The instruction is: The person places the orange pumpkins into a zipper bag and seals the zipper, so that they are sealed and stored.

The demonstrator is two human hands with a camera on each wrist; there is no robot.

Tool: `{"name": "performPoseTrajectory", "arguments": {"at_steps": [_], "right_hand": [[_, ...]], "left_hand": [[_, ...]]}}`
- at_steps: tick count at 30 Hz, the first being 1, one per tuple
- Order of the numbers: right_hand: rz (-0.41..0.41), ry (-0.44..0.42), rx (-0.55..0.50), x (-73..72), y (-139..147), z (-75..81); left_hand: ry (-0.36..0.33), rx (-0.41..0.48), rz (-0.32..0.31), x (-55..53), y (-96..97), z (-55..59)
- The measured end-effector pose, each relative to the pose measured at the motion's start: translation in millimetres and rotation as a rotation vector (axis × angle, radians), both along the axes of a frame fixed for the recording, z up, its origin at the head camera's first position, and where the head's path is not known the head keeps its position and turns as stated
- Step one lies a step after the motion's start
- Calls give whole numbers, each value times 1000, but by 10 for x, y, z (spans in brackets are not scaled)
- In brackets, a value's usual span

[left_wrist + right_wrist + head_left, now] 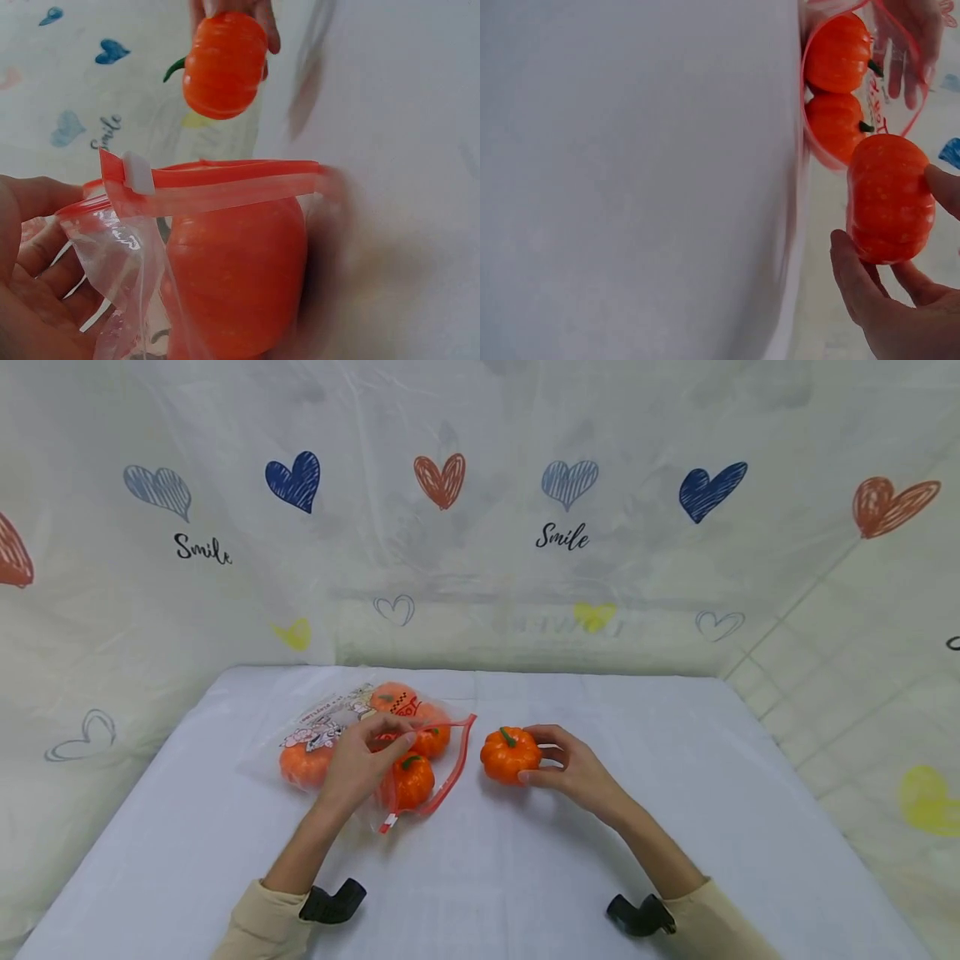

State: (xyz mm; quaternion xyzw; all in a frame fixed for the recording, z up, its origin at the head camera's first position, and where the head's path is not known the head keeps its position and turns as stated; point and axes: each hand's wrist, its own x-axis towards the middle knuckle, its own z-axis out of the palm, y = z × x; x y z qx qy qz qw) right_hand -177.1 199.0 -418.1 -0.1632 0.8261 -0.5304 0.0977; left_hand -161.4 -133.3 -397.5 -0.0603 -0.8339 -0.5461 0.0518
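Observation:
A clear zip bag [322, 727] with a red zip strip [457, 768] lies on its side, its mouth spread toward the right. Several small orange toy pumpkins [412, 782] with green stems are inside. My left hand [363, 766] holds the upper edge of the bag's mouth; the left wrist view has its fingers against the plastic beside the white slider [138, 172]. To the right of the mouth, my right hand [573, 770] grips another orange toy pumpkin [508, 758] between thumb and fingers, slightly above the table. In the right wrist view this pumpkin [891, 199] overlaps the bag's edge.
A white cloth covers the table [480, 893]. Behind it hangs a pale sheet [495, 410] printed with hearts and the word "Smile". Black curved mounts [333, 902] sit at both wrists, next to beige sleeves [270, 922].

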Motion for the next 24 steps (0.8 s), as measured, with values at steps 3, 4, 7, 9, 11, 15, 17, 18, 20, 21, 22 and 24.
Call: {"name": "performPoseTrajectory", "arguments": {"at_steps": [3,4,7,9,11,15,17,18,20,21,22,24], "right_hand": [[1,-9,1,4,-63,12],[4,-14,-1,5,-83,15],[18,-23,-6,7,-144,11],[31,-30,-19,12,-190,6],[44,-37,-28,18,-237,7],[60,-58,-45,31,-333,5],[71,-61,-53,39,-374,5],[76,-64,-57,43,-395,6],[86,-70,-66,53,-435,6],[91,-70,-70,59,-452,6],[91,-75,-71,64,-471,5],[91,-84,-82,71,-508,8]], "left_hand": [[0,13,-1,5,2,17],[-1,16,1,7,3,22],[-4,24,4,14,6,32],[-6,22,11,17,6,36],[-8,20,15,17,9,38],[-6,16,25,17,9,34],[2,19,28,18,7,29],[7,21,29,19,6,26],[22,29,28,21,3,21],[29,32,26,20,1,20],[37,36,23,19,0,20],[46,46,21,16,1,20]]}}
